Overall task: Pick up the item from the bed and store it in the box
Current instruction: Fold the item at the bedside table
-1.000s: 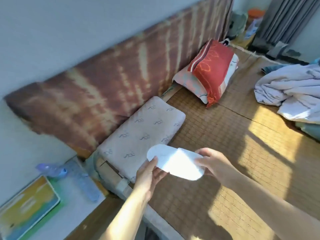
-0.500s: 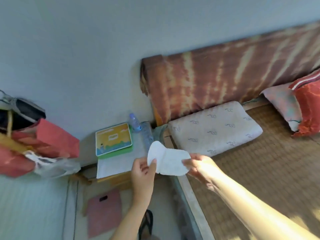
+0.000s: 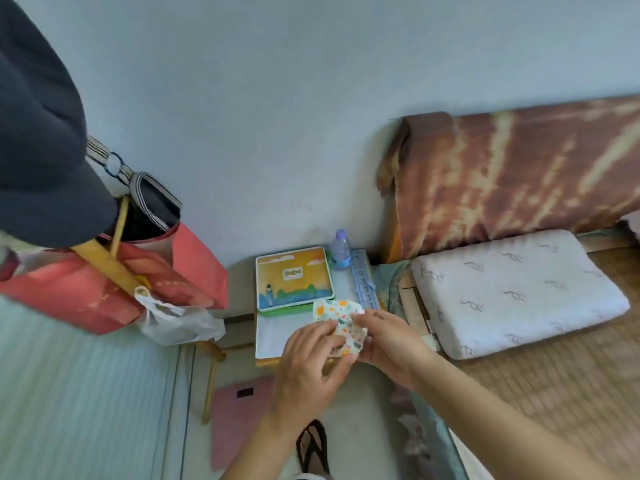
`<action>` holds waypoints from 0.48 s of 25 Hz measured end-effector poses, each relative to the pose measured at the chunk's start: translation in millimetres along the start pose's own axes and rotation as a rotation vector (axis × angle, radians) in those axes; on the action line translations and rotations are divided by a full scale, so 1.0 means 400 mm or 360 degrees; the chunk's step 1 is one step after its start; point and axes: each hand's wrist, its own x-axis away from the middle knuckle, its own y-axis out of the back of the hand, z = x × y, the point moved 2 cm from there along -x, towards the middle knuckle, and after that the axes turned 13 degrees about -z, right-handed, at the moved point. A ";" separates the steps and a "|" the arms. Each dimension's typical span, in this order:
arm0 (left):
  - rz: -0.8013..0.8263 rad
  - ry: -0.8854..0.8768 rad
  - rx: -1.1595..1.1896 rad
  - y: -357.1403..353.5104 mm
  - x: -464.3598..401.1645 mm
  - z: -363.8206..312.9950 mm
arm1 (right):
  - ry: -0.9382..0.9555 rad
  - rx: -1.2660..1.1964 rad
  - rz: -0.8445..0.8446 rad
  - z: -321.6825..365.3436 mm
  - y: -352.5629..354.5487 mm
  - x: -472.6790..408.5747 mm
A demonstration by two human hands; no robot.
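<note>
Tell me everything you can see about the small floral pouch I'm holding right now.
The floral pouch is a small, flat, soft-looking packet, white with orange, yellow and green flower and leaf prints. It looks like thin wrapper or fabric, slightly creased, rounded at its corners. It is held in the air between both hands: the left hand grips its lower edge and the right hand pinches its right side. It hovers just in front of the closed box on the bedside stand.
</note>
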 end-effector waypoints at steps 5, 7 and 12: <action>-0.0041 0.0429 0.0201 0.041 -0.070 0.160 | -0.0016 0.0066 -0.0092 -0.002 -0.143 -0.117; -0.0124 0.0924 0.0362 0.056 -0.089 0.226 | -0.0036 0.0059 -0.0144 -0.008 -0.175 -0.158; 0.0000 0.1990 0.0869 0.010 -0.123 0.363 | -0.0023 0.0146 -0.0171 -0.032 -0.193 -0.252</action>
